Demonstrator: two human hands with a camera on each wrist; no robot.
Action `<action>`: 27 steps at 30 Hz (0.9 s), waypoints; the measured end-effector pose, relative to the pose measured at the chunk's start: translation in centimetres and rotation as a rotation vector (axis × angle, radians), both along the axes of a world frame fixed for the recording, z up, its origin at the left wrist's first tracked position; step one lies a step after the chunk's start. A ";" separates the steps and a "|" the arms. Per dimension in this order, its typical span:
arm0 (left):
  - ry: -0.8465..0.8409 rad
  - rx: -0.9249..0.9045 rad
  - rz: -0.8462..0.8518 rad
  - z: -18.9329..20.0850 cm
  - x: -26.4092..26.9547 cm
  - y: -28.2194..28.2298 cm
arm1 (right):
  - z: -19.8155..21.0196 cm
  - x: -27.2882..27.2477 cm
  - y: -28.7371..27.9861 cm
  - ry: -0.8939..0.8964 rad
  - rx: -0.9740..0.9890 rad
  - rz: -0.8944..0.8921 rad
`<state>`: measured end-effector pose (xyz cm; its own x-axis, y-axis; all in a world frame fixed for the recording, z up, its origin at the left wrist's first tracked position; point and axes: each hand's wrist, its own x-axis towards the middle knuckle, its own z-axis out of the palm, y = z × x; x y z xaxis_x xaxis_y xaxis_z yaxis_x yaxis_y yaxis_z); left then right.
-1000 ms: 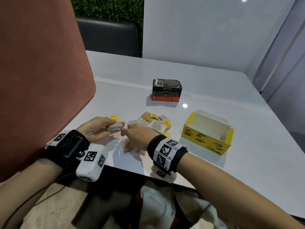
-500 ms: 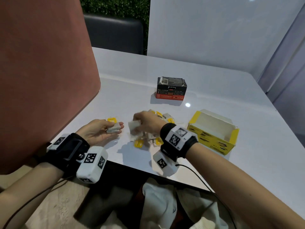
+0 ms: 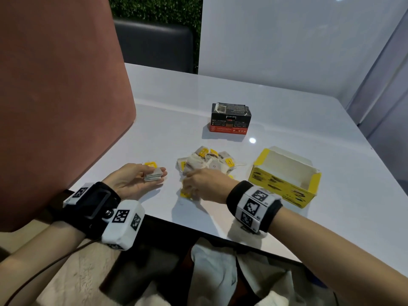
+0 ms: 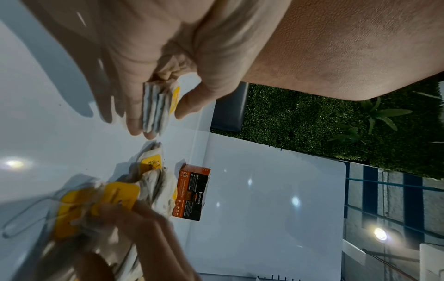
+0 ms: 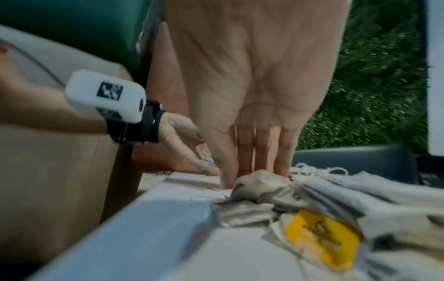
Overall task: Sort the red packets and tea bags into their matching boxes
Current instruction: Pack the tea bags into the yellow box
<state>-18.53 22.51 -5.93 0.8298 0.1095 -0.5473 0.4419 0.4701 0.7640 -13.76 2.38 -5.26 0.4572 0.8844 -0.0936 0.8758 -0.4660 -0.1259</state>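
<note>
A loose pile of tea bags (image 3: 209, 162) with yellow tags lies mid-table. My left hand (image 3: 159, 173) is palm up left of the pile and holds a small stack of tea bags (image 3: 153, 175). In the left wrist view the thumb closes against that stack (image 4: 156, 108). My right hand (image 3: 187, 188) is down on the pile's near edge, its fingers (image 5: 242, 152) gripping a crumpled tea bag (image 5: 259, 182); the fingertips are hidden behind it. The open yellow box (image 3: 284, 180) stands to the right. The black and red box (image 3: 230, 119) sits behind the pile.
The white table (image 3: 287, 120) ends at a near edge just under my wrists. A tall reddish-brown chair back (image 3: 55, 96) rises at the left. A white partition stands behind the table.
My right hand left the left hand's stack, went to the pile and lifted a bag, and is now low on the pile's near edge. The left hand stayed in place with its stack.
</note>
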 end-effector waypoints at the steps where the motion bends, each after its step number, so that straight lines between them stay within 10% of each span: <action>1: 0.015 -0.005 -0.005 0.0 -0.2 0.2 | 0.1 -0.1 -0.5 0.023 0.022 0.003; 6: 0.014 -0.056 0.007 -0.7 -0.3 -0.1 | 0.8 0.0 -0.8 0.024 0.313 -0.175; 14: -0.011 0.000 -0.020 -0.8 -0.6 -1.9 | -1.0 -0.8 1.5 -0.158 -0.035 -0.225; 27: -0.054 0.074 -0.004 -0.6 -1.0 -4.2 | -1.1 -0.5 0.0 0.205 0.050 -0.323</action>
